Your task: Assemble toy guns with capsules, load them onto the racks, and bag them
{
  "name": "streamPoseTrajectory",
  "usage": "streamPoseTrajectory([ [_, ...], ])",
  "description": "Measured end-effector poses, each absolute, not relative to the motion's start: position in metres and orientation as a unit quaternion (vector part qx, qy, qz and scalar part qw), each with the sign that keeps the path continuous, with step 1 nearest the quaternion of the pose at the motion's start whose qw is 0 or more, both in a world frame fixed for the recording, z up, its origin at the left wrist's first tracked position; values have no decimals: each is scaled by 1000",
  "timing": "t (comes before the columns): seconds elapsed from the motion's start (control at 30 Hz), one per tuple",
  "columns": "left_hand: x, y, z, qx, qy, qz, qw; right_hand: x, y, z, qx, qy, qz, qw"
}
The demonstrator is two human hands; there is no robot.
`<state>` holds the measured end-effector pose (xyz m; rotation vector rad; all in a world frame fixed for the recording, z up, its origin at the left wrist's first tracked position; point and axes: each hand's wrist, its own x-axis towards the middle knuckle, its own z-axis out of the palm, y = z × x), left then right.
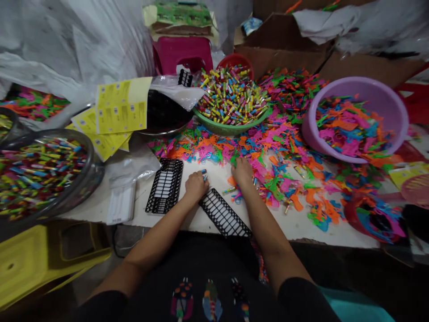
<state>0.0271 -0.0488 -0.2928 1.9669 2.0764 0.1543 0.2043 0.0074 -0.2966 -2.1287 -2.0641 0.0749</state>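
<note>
My left hand is closed on small candy-filled tubes with coloured labels, whose ends show past the fingers. It is above the table, between two black plastic grid racks. One rack lies to its left; the other rack lies slanted between my forearms, its near end at the table edge. At the front of a heap of bright plastic pieces, some pistol-shaped, my right hand has its fingers curled down. A green piece is at its fingertips; whether it is gripped is hidden.
A green basin heaped with small tubes stands behind the pile. The purple basin holds more plastic pieces. At left are a dark tub of tubes, yellow label sheets and a white box. A yellow stool stands below.
</note>
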Motion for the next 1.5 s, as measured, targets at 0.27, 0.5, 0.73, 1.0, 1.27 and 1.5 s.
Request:
streamPoseTrajectory([
  [0.27, 8, -26, -289, 722, 664, 114, 157, 213, 7, -307, -757, -616, 139, 167],
  [0.5, 3, -30, -297, 776, 586, 127, 195, 211, -8, -296, -671, -549, 299, 398],
  [0.73, 26, -70, -280, 497, 550, 414, 529, 167, -66, -270, -527, -465, 491, 515],
  [1.0, 31, -89, -258, 460, 520, 426, 580, 162, -82, -262, -551, -527, 419, 493],
  [1.27, 37, -92, -262, 557, 508, 403, 519, 159, -85, -266, -570, -561, 375, 468],
  [1.5, 27, -90, -293, 617, 613, 300, 394, 253, -64, -267, -812, -502, 63, 290],
])
